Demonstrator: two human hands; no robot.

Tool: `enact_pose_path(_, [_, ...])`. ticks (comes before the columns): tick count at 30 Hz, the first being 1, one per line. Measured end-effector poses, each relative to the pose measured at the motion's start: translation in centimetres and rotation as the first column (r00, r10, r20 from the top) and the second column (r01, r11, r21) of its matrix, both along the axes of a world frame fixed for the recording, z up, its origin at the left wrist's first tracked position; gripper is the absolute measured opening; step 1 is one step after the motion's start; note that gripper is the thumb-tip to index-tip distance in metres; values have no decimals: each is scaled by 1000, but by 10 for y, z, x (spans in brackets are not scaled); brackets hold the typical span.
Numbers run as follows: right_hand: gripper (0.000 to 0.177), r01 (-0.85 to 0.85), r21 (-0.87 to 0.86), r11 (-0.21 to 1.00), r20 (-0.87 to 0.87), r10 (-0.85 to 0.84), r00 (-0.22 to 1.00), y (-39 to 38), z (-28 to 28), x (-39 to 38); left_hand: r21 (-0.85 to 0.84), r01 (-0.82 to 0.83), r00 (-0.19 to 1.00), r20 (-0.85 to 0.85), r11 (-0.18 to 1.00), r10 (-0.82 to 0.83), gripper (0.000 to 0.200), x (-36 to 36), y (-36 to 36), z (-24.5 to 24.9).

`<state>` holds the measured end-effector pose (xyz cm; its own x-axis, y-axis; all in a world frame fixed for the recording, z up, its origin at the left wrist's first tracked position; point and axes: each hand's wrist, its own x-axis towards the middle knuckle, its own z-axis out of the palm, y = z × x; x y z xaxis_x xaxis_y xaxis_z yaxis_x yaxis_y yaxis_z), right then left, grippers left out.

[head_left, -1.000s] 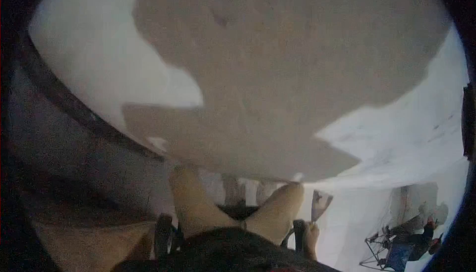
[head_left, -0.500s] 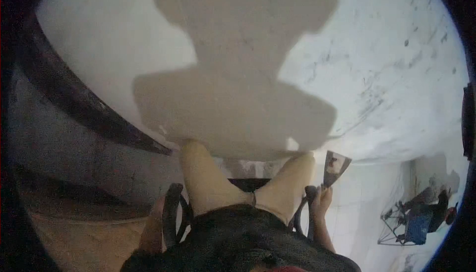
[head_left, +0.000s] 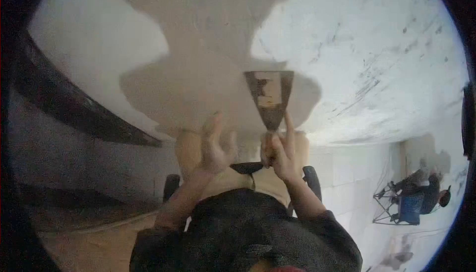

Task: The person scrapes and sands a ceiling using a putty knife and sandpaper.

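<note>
My right hand point(head_left: 281, 153) grips the handle of a putty knife point(head_left: 270, 96), its wide stained blade pointing up toward the white plastered wall point(head_left: 377, 49). The index finger lies along the blade's neck. My left hand point(head_left: 214, 145) is raised beside it with fingers loosely spread, holding nothing. Both hands hover over my knees in tan trousers point(head_left: 191, 145). My own shadow point(head_left: 208, 63) falls on the wall right behind the blade.
I sit or stand on a dark metal frame with tube ends point(head_left: 171, 187) at each side. A dark band point(head_left: 74, 108) runs across the wall at the left. Far below at the right stands a blue metal stand point(head_left: 401, 207) on a pale floor.
Both hands rose from the frame's sides to in front of me. The putty knife swung from low at the right up to the centre, blade upward.
</note>
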<state>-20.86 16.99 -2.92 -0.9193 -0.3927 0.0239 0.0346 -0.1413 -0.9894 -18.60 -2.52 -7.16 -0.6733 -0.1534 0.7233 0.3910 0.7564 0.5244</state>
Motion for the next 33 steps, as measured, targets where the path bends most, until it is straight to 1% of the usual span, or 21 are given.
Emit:
enact_pose_path(1, [50, 7, -2, 1000, -70, -7, 997, -4, -1, -4, -46, 101, 979, -171, 994, -107, 54, -21, 8, -2])
enact_pose_path(2, [51, 15, -5, 1000, -140, -15, 990, -9, -3, -8, -96, 71, 975, -203, 993, -90, 58, -35, 15, -1])
enact_pose_path(4, [49, -15, 25, 1000, -106, 18, 994, -3, -7, -16, -194, -6, 963, -266, 981, -46, 67, -54, 30, 21])
enact_pose_path(6, [47, -38, 67, 997, -103, 44, 994, 0, -4, -26, -148, 6, 964, -263, 989, -45, 65, -68, 38, 31])
enact_pose_path(8, [46, -18, 163, 986, -191, 50, 980, 3, -13, -35, -112, 48, 954, -288, 993, -79, 60, -82, 40, 31])
enact_pose_path(9, [48, -99, -58, 993, -19, 98, 995, -2, -6, -35, -95, 85, 940, -322, 992, -112, 57, -90, 40, 29])
enact_pose_path(11, [46, -60, -112, 992, 113, 72, 991, -2, 4, -36, -49, 153, 918, -363, 987, -160, 47, -100, 40, 32])
enact_pose_path(13, [44, 1, -156, 988, 236, 36, 971, 0, 6, -38, -46, 158, 917, -362, 986, -164, 49, -109, 41, 27])
enact_pose_path(14, [47, -9, -145, 989, 107, 24, 994, 0, 2, -42, -43, 162, 918, -359, 986, -167, 50, -110, 40, 24])
enact_pose_path(15, [47, 5, -143, 990, 151, 17, 988, 0, 5, -42, -28, 190, 930, -315, 981, -189, 50, -107, 39, 28])
enact_pose_path(16, [48, 20, -140, 990, 194, 7, 981, 1, 13, -41, -8, 197, 927, -323, 980, -189, 50, -107, 40, 25])
enact_pose_path(19, [49, 62, -17, 998, 142, -59, 988, 7, 25, -44, 38, 214, 922, -337, 976, -189, 52, -118, 49, 21])
enact_pose_path(22, [49, 6, -25, 1000, 205, -1, 979, 13, 32, -45, 69, 245, 927, -308, 967, -213, 53, -116, 53, 17])
enact_pose_path(23, [49, 61, 7, 998, 93, -61, 994, 14, 19, -45, 84, 265, 922, -313, 961, -227, 53, -116, 55, 17])
enact_pose_path(24, [49, 63, 33, 997, 108, -66, 992, 19, 16, -44, 96, 283, 915, -326, 954, -239, 53, -118, 55, 19])
enact_pose_path(25, [49, 57, 60, 997, 119, -63, 991, 23, 17, -44, 78, 276, 923, -300, 958, -241, 51, -116, 55, 19])
enact_pose_path(27, [48, 40, 31, 999, 226, -46, 973, 25, 33, -46, 82, 286, 917, -312, 955, -249, 49, -118, 60, 18])
enact_pose_path(28, [45, 48, 13, 999, 254, -50, 966, 28, 36, -46, 81, 296, 914, -313, 952, -257, 49, -119, 63, 18])
enact_pose_path(29, [42, 61, -3, 998, 286, -57, 957, 32, 39, -46, 114, 349, 908, -284, 930, -306, 47, -117, 65, 17])
enact_pose_path(31, [32, 114, -20, 993, 333, -101, 937, 38, 45, -43, 108, 348, 901, -312, 931, -300, 48, -118, 74, 18])
enact_pose_path(33, [32, 99, 13, 995, 341, -97, 935, 44, 45, -43, 116, 325, 909, -311, 939, -276, 50, -117, 83, 12])
